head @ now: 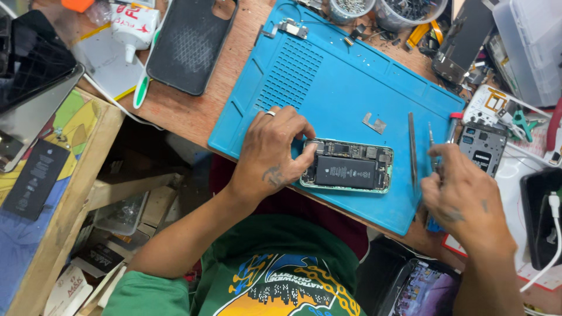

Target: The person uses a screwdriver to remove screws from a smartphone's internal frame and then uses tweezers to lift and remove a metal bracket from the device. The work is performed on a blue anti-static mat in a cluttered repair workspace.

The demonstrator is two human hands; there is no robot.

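Opened phone (346, 165) lying flat on the blue work mat (345, 76), close to the mat's near edge, back cover off, black battery and circuit board facing up. Left hand (272, 149) resting on the phone's left end, fingers curled and pinched lightly around that end (ring showing on one finger), steadying the body against the mat. Right hand (459, 196) hovering over the mat's near right corner, fingers closed around a thin tool (432, 153), tip pointing away from the person; apart from the phone, not touching it. Exact kind of tool hard to tell, the handle being covered by the fingers.

Long metal tweezers (411, 147) lying on the mat between the phone and the right hand, just beside the phone's right end. Small grey metal bracket (374, 123) sitting on the mat beyond the phone, toward the mat's centre. Dark phone case (190, 44) lying inner side up on the wooden tabletop (187, 114) off the mat's left edge. Second opened handset (483, 149) lying just past the mat's right edge. Clear containers (380, 9) of small parts standing at the mat's far edge.
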